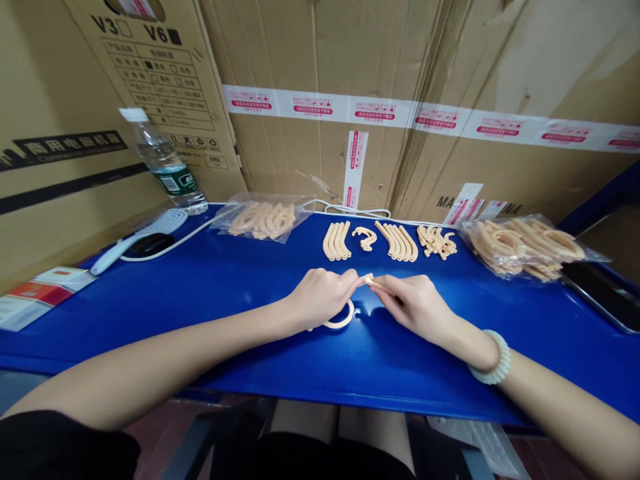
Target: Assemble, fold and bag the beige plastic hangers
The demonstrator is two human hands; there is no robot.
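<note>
My left hand (323, 299) is closed in a pinch near the middle of the blue table (240, 367). Opposite it, my right hand (417, 307) pinches too, and a small beige piece (369, 278) shows between the two sets of fingertips. Both hands grip beige plastic there; its exact shape is partly hidden by the fingers. A curved beige ring part (345, 320) lies under my left hand, partly covered. Beyond the hands are curved strips (337, 241), small hooked pieces (365, 238), more long strips (397, 241) and a pile of small pieces (437, 241).
Bagged beige parts lie at the back left (265, 219) and right (525, 243). A water bottle (173, 170), brush (143, 237), white cable (200, 230) and small box (43, 297) are at left. A phone (605, 293) rests at right. Cardboard boxes (310, 60) stand behind.
</note>
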